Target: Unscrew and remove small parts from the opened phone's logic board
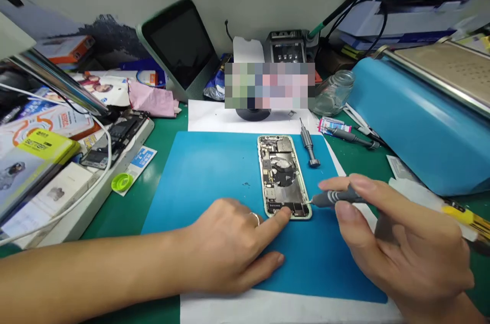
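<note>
An opened phone (284, 171), its inner parts showing, lies on the blue mat (199, 176). My left hand (233, 247) reaches in from the left, its index fingertip touching the lower end of the phone. The thumb is stretched out apart from that finger; the other fingers are partly hidden. In my right hand (406, 242), a grey screwdriver (331, 198) is pinched between thumb and fingers. It is held nearly level, its tip at the phone's lower right edge. A second screwdriver (308, 145) rests on the mat to the right of the phone.
Stacked boxes (46, 155) and a white cable (109, 145) line the left side. Behind the mat stand a dark screen (181, 41) and a glass jar (337, 92). At right are a blue roll (417, 125), another screwdriver (352, 136) and a yellow-handled tool (467, 217).
</note>
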The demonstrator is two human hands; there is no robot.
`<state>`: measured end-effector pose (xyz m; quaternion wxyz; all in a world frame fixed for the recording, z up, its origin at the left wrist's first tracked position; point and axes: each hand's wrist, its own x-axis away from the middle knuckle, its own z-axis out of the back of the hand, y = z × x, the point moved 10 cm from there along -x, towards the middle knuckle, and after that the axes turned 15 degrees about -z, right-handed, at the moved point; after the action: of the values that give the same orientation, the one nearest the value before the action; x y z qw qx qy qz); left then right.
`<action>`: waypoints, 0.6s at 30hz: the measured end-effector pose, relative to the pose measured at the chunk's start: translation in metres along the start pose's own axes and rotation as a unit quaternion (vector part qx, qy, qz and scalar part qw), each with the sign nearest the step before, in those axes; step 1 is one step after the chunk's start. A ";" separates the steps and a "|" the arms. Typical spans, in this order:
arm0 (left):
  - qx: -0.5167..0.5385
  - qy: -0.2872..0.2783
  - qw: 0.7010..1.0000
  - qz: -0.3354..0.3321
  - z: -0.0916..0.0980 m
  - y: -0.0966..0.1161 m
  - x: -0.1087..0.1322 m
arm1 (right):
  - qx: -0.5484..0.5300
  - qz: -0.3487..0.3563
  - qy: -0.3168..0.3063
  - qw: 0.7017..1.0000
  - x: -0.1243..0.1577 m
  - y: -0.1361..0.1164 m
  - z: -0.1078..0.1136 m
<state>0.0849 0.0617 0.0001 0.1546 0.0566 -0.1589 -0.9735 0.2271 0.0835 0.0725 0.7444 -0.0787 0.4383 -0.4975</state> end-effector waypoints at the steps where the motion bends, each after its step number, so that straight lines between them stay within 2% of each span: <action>1: 0.000 0.004 1.000 0.001 0.000 0.000 0.000 | -0.002 0.008 -0.008 1.000 0.000 0.000 -0.001; 7: 0.013 0.032 0.999 -0.001 0.000 -0.001 -0.002 | 0.031 0.052 -0.019 0.998 -0.001 -0.007 -0.003; 14: -0.034 0.107 0.993 -0.019 0.000 -0.003 -0.001 | 0.067 0.046 0.003 0.997 0.005 -0.004 -0.003; 18: -0.063 0.130 0.989 -0.018 0.001 -0.004 0.000 | 0.068 0.044 0.003 0.997 0.006 -0.003 -0.003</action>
<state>0.0840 0.0656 -0.0002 0.1597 0.1761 -0.0748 -0.9684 0.2235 0.0785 0.0689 0.7679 -0.0067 0.4090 -0.4929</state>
